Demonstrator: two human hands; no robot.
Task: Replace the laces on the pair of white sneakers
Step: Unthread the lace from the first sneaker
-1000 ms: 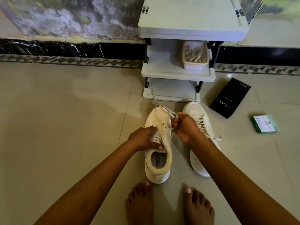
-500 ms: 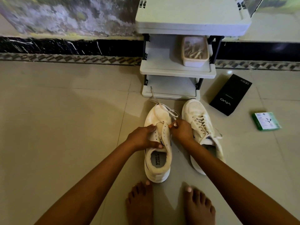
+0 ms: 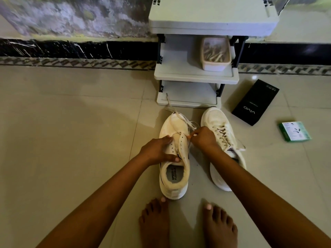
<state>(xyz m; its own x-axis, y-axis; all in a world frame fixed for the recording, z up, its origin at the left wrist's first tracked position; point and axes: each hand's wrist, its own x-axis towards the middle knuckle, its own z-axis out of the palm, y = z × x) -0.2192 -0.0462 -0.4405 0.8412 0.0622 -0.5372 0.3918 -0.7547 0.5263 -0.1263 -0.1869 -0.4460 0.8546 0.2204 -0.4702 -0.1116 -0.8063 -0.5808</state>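
Observation:
Two white sneakers stand side by side on the tiled floor. The left sneaker (image 3: 174, 176) has bare eyelets, and its loose white lace (image 3: 177, 115) trails over the toe toward the shelf unit. My left hand (image 3: 158, 151) grips this sneaker's left flank, thumb on the collar. My right hand (image 3: 203, 137) pinches the lace at the upper right eyelets of the same shoe. The right sneaker (image 3: 217, 126) is still laced and lies partly under my right forearm.
A grey shelf unit (image 3: 195, 77) stands against the wall, with a tub of laces (image 3: 215, 53) on its middle shelf. A black phone box (image 3: 255, 102) and a small green box (image 3: 294, 131) lie on the floor to the right. My bare feet (image 3: 188, 224) sit below the shoes.
My right hand has come down from above the toe to the right eyelet row of the left sneaker, still pinching the lace. The left hand keeps its hold.

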